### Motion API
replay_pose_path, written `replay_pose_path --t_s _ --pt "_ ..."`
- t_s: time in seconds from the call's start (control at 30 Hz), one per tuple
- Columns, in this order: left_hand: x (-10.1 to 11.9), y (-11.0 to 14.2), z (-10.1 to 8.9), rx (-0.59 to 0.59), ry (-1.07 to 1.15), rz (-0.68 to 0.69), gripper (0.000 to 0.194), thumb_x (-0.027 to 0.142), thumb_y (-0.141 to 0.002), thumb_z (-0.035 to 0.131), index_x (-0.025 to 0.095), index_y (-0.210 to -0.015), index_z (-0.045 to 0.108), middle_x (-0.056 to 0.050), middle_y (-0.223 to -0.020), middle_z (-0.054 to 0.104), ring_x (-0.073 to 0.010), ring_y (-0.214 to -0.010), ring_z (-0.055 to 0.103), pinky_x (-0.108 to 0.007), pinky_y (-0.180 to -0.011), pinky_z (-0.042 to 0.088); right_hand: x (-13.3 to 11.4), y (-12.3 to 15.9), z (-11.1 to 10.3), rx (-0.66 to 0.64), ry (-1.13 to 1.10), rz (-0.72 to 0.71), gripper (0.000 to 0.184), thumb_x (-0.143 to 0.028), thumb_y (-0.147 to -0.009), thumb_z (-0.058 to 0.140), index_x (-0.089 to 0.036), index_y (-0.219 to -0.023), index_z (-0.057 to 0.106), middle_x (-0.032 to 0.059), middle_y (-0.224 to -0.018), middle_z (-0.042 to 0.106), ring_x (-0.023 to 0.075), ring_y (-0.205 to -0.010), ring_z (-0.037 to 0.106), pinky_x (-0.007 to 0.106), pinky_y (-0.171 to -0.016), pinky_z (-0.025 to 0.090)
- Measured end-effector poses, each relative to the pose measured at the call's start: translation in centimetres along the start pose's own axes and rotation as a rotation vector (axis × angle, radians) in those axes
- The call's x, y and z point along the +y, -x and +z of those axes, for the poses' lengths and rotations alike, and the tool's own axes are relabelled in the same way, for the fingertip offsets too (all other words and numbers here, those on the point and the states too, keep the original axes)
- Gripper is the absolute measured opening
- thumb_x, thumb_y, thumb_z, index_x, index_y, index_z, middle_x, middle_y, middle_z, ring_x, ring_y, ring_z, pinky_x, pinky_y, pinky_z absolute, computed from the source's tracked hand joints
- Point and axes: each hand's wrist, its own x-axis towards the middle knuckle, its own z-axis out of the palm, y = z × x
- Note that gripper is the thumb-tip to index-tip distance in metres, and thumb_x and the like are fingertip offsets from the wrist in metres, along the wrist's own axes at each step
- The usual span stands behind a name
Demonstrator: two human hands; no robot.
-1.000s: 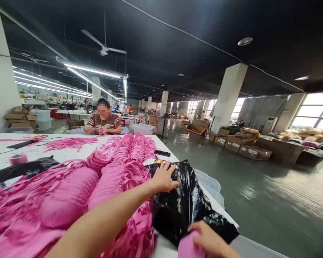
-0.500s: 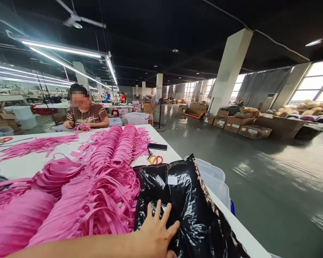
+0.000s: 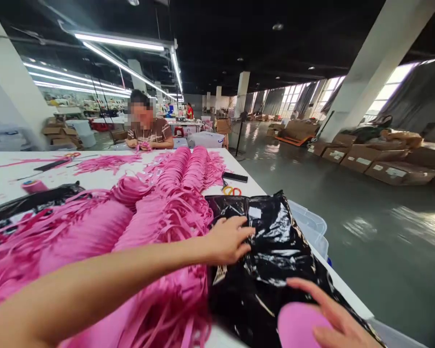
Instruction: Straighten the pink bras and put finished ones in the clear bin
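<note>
Black crinkled plastic (image 3: pixel 279 261) lies under the spread left hand (image 3: pixel 227 240); the right hand (image 3: pixel 339 316) grips a rounded pink piece (image 3: pixel 297 325).

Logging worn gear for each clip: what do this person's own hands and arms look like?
The left hand and left forearm are bare: no glove, sleeve or watch shows. The right hand is ungloved too, with no sleeve in view.

Tube lights (image 3: pixel 119 41) glow beneath the dark ceiling (image 3: pixel 311 29). Across from me, tall windows (image 3: pixel 292 99) brighten a shiny grey floor (image 3: pixel 293 166), with cardboard boxes (image 3: pixel 362 157) beside a pale pillar (image 3: pixel 386 58).
</note>
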Motion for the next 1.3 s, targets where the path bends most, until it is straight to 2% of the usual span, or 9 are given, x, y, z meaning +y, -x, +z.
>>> replay_pose_path --t_s 0.07,0.13,0.23,0.3,0.53,0.73,0.93,1.1,1.3 --pt "1.4 2.6 -2.3 0.110 0.210 -0.095 0.035 0.024 -0.083 0.048 0.016 -0.116 0.058 -0.013 -0.119 0.060 -0.0251 -0.109 0.055 -0.040 -0.094 0.042 -2.9 0.3 2.0 0.074 -0.110 -0.038 0.055 -0.051 -0.082 0.049 -0.024 -0.129 0.044 0.0081 -0.106 0.063 0.0226 -0.072 0.062 0.032 -0.057 0.053" --pt "2.7 6.2 -3.7 0.083 0.457 -0.228 0.033 0.026 -0.080 0.050 0.013 -0.109 0.062 -0.010 -0.100 0.067 -0.0216 -0.088 0.062 -0.033 -0.080 0.048 -5.6 0.2 4.5 0.118 -0.109 -0.165 0.043 -0.047 -0.081 0.055 -0.023 -0.116 0.056 0.0075 -0.115 0.060 0.0238 -0.091 0.060 0.031 -0.072 0.053" --pt "4.0 12.7 -3.8 -0.001 0.817 -0.415 0.041 0.029 -0.073 0.059 0.014 -0.112 0.058 -0.007 -0.091 0.066 -0.0178 -0.074 0.062 -0.027 -0.064 0.049 -8.6 -0.3 8.9 0.052 -0.083 -0.325 0.037 -0.043 -0.081 0.059 -0.024 -0.112 0.059 0.0067 -0.118 0.059 0.0246 -0.105 0.055 0.031 -0.089 0.046" --pt "4.5 16.7 -3.1 0.032 1.014 -0.499 0.041 0.026 -0.067 0.065 0.014 -0.105 0.059 -0.003 -0.082 0.063 -0.0139 -0.065 0.060 -0.022 -0.055 0.047 -9.8 -0.7 11.9 -0.030 -0.108 -0.371 0.041 -0.042 -0.080 0.061 -0.023 -0.115 0.056 0.0079 -0.117 0.059 0.0237 -0.099 0.058 0.031 -0.083 0.049" --pt "4.6 25.9 -4.4 0.485 1.290 -0.680 0.025 0.021 -0.056 0.070 0.014 -0.071 0.051 0.002 -0.064 0.055 -0.0110 -0.057 0.056 -0.022 -0.048 0.050 -13.0 -1.8 21.1 -0.103 -0.498 -0.347 0.056 -0.041 -0.072 0.071 -0.021 -0.119 0.046 0.0051 -0.090 0.064 0.0181 -0.075 0.060 0.027 -0.063 0.050" --pt "3.2 28.3 -5.6 0.718 1.339 -0.574 0.022 0.016 -0.057 0.066 0.015 -0.069 0.047 0.003 -0.066 0.051 -0.0107 -0.060 0.055 -0.025 -0.052 0.053 -16.3 -3.3 25.7 -0.138 -0.431 -0.414 0.040 -0.043 -0.076 0.068 -0.019 -0.106 0.057 0.0028 -0.081 0.062 0.0121 -0.058 0.053 0.024 -0.054 0.047" --pt "1.2 28.9 -3.8 0.692 1.442 -0.547 0.024 0.021 -0.060 0.067 0.014 -0.074 0.049 0.000 -0.072 0.055 -0.0133 -0.066 0.058 -0.027 -0.058 0.051 -18.3 -6.7 25.8 -0.252 -0.271 -0.321 0.043 -0.048 -0.066 0.072 -0.016 -0.092 0.064 0.0024 -0.075 0.064 0.0122 -0.053 0.051 0.022 -0.046 0.041" --pt "-1.1 30.6 -5.0 0.790 1.338 -0.611 0.038 0.030 -0.063 0.070 0.013 -0.094 0.055 -0.004 -0.086 0.058 -0.0105 -0.069 0.055 -0.019 -0.052 0.042 -20.0 -7.8 26.1 -0.435 -0.156 -0.316 0.041 -0.045 -0.062 0.074 -0.015 -0.090 0.067 0.0033 -0.078 0.067 0.0173 -0.066 0.057 0.027 -0.060 0.044" --pt "-2.3 32.3 -6.0 0.836 1.225 -0.650 0.027 0.032 -0.065 0.067 0.012 -0.082 0.060 0.003 -0.064 0.051 -0.0033 -0.045 0.041 -0.015 -0.038 0.029 -21.1 -8.7 28.4 -0.569 -0.047 -0.363 0.037 -0.045 -0.068 0.068 -0.014 -0.087 0.069 0.0016 -0.071 0.065 0.0173 -0.067 0.056 0.026 -0.058 0.040"
